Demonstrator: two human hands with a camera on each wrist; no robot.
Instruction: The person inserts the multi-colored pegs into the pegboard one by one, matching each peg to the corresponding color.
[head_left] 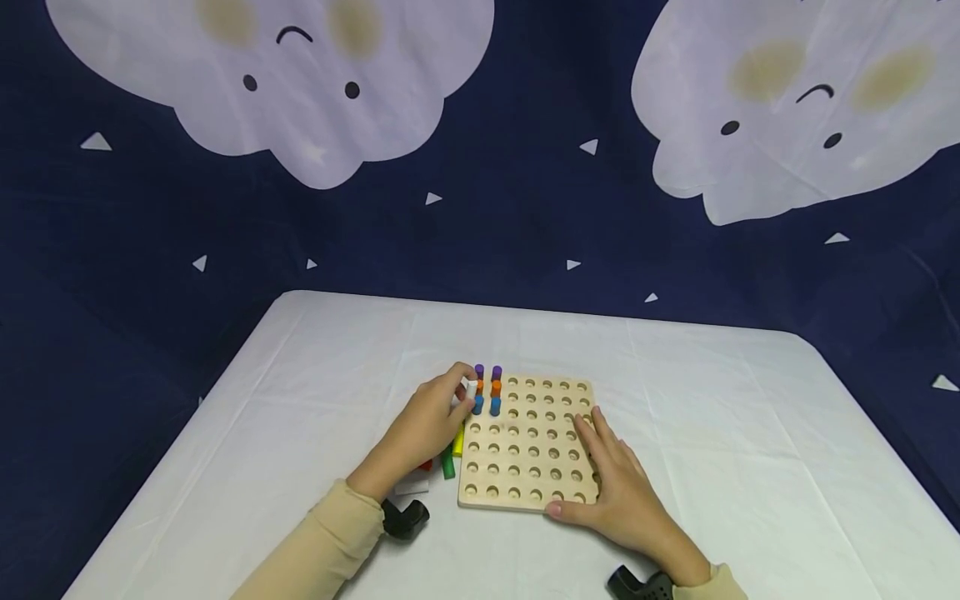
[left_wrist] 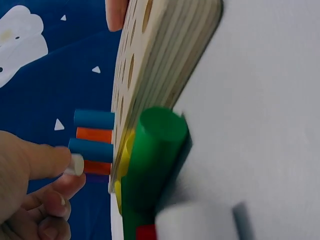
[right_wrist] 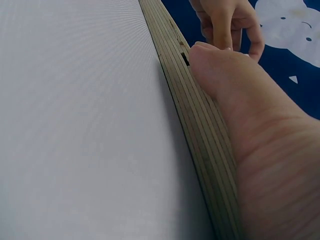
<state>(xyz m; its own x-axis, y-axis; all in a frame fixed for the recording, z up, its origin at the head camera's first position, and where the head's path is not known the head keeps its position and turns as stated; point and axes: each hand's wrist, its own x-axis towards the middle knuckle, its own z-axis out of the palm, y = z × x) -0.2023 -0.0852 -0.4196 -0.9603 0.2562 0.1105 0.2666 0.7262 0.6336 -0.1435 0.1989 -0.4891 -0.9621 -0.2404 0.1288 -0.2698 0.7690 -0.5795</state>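
A pale wooden pegboard [head_left: 522, 440] with rows of round holes lies on the white table. Purple [head_left: 497, 372], orange [head_left: 496, 388] and blue pegs [head_left: 495, 407] stand in pairs at its far left corner. Between thumb and fingers, my left hand [head_left: 431, 417] pinches a white peg [left_wrist: 75, 165] beside these pegs, over the board's left edge. My right hand [head_left: 622, 487] rests at the near right corner, fingers spread along the right side. Its thumb [right_wrist: 210, 65] touches the board's near edge.
Loose pegs lie left of the board: yellow [head_left: 458, 442], green [left_wrist: 157, 155], red [head_left: 426, 465] and white [left_wrist: 197, 222], partly under my left forearm. Black wrist devices [head_left: 406, 520] sit by both wrists. Behind the table hangs a dark blue cloth [head_left: 525, 233] with clouds.
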